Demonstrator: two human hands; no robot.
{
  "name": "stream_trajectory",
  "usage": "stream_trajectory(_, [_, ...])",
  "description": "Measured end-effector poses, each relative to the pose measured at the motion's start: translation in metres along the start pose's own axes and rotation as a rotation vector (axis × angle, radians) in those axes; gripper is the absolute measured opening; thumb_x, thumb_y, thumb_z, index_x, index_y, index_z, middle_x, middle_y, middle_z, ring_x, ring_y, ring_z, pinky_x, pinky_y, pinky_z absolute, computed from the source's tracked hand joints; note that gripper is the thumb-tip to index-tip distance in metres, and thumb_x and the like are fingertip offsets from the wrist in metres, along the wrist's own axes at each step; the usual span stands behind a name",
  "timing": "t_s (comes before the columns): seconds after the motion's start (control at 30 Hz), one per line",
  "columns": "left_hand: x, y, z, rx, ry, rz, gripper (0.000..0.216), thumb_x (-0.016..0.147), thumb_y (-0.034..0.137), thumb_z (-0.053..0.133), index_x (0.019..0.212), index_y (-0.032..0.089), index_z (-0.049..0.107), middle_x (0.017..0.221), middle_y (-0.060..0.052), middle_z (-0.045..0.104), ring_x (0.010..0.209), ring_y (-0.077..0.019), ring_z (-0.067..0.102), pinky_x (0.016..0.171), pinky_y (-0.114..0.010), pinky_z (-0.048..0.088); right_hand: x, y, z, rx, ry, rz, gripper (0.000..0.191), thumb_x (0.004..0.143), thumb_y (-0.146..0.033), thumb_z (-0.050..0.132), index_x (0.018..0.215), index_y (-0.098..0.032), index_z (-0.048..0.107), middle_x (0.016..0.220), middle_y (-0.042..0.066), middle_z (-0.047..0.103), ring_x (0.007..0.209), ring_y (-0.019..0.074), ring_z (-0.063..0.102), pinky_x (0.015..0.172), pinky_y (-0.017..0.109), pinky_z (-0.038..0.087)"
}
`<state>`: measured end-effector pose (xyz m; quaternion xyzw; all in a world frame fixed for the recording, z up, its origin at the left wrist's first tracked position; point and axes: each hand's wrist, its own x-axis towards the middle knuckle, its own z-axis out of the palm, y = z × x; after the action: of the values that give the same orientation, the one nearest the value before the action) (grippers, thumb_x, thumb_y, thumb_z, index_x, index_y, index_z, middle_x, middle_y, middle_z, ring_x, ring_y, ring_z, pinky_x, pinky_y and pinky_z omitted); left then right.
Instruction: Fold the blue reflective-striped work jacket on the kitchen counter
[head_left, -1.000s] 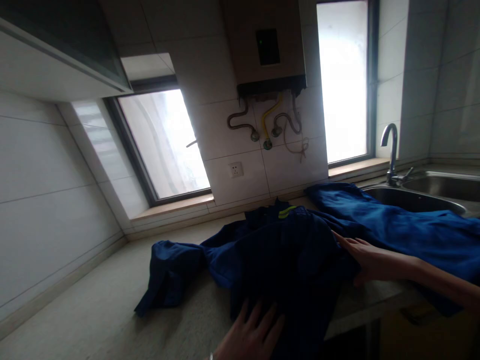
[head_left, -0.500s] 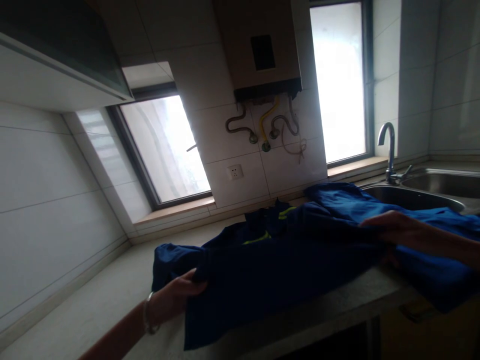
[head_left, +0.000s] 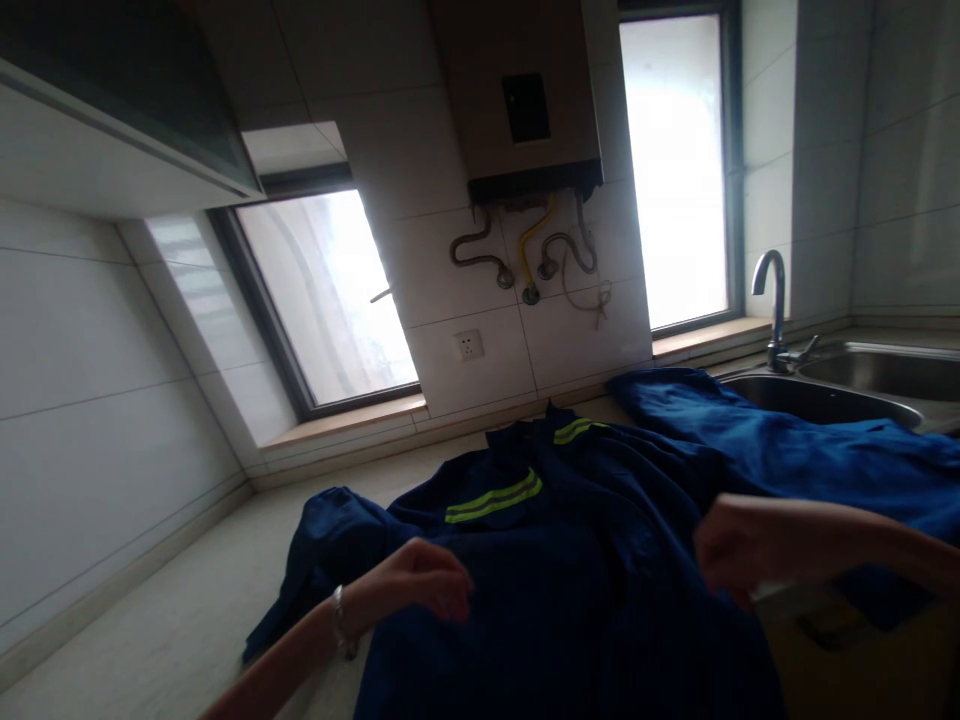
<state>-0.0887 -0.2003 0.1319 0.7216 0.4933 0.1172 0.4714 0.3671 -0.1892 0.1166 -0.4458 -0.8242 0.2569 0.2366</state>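
Note:
A dark blue work jacket (head_left: 525, 600) with yellow-green reflective stripes is spread over the counter, its lower part running past the front edge and out of view. My left hand (head_left: 431, 585), a bracelet at its wrist, is above the left side of the jacket. Its fingers are loosely curled downward, with no cloth visible in them. By the jacket's right side is my right hand (head_left: 727, 550), fingers bent and slightly blurred, with no gripped fabric visible. A brighter blue garment (head_left: 810, 450) lies to the right, partly behind my right forearm.
Behind the blue garment are a double steel sink (head_left: 892, 365) and a tap (head_left: 776, 310). A water heater (head_left: 525, 100) with pipes hangs on the tiled wall between two windows. The counter (head_left: 172, 600) extends left. A drawer front (head_left: 847, 660) shows below, right.
Both hands have let go of the jacket's lower edge, which has dropped down over the front. The chest stripe is now uncovered. My left hand has shifted right, my right hand left and lower.

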Motion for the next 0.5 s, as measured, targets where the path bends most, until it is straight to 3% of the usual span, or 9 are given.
stream_trajectory(0.07, [0.03,-0.001,-0.012,0.241,0.294,0.052,0.05,0.08,0.053,0.048,0.106,0.013,0.065,0.1,-0.012,0.068,0.097,-0.0274,0.061,0.087,-0.037,0.047,0.035,-0.005,-0.007,-0.018,-0.06,-0.063,0.03,0.087,-0.04,0.048,0.087,-0.017,0.068,0.075,0.004,0.067,0.067,0.0164,0.062,0.062,0.027,0.05])
stream_trajectory(0.13, [0.067,-0.013,-0.021,0.599,0.513,0.047,0.054,0.081,0.051,0.046,0.12,0.015,0.057,0.125,-0.013,0.056,0.119,-0.0298,0.047,0.103,-0.041,0.032,0.08,-0.005,-0.003,-0.119,0.039,-0.138,0.035,0.087,-0.04,0.045,0.098,-0.016,0.068,0.087,0.007,0.068,0.08,0.0209,0.063,0.075,0.032,0.049])
stream_trajectory(0.17, [0.086,-0.022,-0.023,0.745,0.549,-0.001,0.06,0.081,0.051,0.045,0.128,0.016,0.05,0.137,-0.013,0.044,0.128,-0.0321,0.035,0.107,-0.044,0.024,0.104,-0.002,0.005,-0.199,0.132,-0.161,0.039,0.086,-0.042,0.045,0.106,-0.015,0.066,0.099,0.01,0.067,0.091,0.0238,0.061,0.084,0.036,0.046])
stream_trajectory(0.23, [0.123,-0.041,-0.022,0.875,0.492,-0.173,0.071,0.082,0.058,0.037,0.141,0.017,0.032,0.148,-0.013,0.024,0.135,-0.0373,0.018,0.107,-0.055,0.015,0.146,0.007,0.031,-0.332,0.099,-0.154,0.055,0.086,-0.05,0.043,0.128,-0.016,0.053,0.13,0.015,0.049,0.117,0.0325,0.046,0.099,0.047,0.033])
stream_trajectory(0.33, [0.166,-0.067,-0.017,0.834,0.386,-0.365,0.077,0.081,0.067,0.022,0.145,0.024,0.017,0.151,-0.013,0.009,0.135,-0.0416,0.007,0.1,-0.067,0.013,0.191,0.026,0.081,-0.467,-0.093,0.059,0.074,0.08,-0.069,0.037,0.139,-0.025,0.037,0.148,0.015,0.021,0.13,0.0469,0.017,0.097,0.069,0.012])
stream_trajectory(0.4, [0.184,-0.078,-0.018,0.8,0.391,-0.394,0.078,0.08,0.07,0.017,0.145,0.028,0.015,0.152,-0.013,0.004,0.135,-0.0429,0.003,0.097,-0.07,0.012,0.209,0.038,0.108,-0.525,-0.138,0.132,0.075,0.08,-0.072,0.029,0.14,-0.027,0.036,0.149,0.014,0.018,0.13,0.0506,0.005,0.092,0.074,0.001])
stream_trajectory(0.5, [0.196,-0.085,-0.029,0.788,0.395,-0.383,0.079,0.078,0.074,0.017,0.144,0.031,0.015,0.152,-0.011,0.003,0.135,-0.0435,0.002,0.096,-0.071,0.009,0.227,0.052,0.128,-0.553,-0.103,0.142,0.075,0.08,-0.074,0.023,0.139,-0.029,0.037,0.149,0.012,0.02,0.129,0.0522,-0.001,0.089,0.075,-0.005])
